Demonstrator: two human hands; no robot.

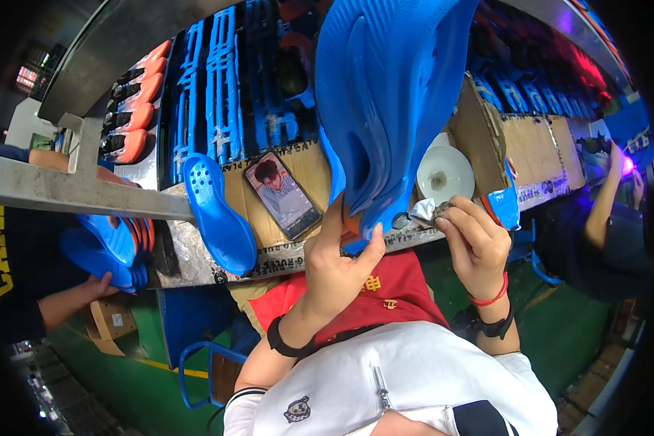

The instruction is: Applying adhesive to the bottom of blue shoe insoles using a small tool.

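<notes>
Both hands are busy at the wiping step: the left hand (339, 270) is clamped on the heel of the blue clog (392, 102) held up over the desk (196, 251), and the right hand (474, 240) pinches a small cloth (423, 211) (crumpled, whitish) that judging by its position must next meet the clog's edge.

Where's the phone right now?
In the head view, the phone lies on cardboard, left of the big blue shoe held by the left hand.
</notes>
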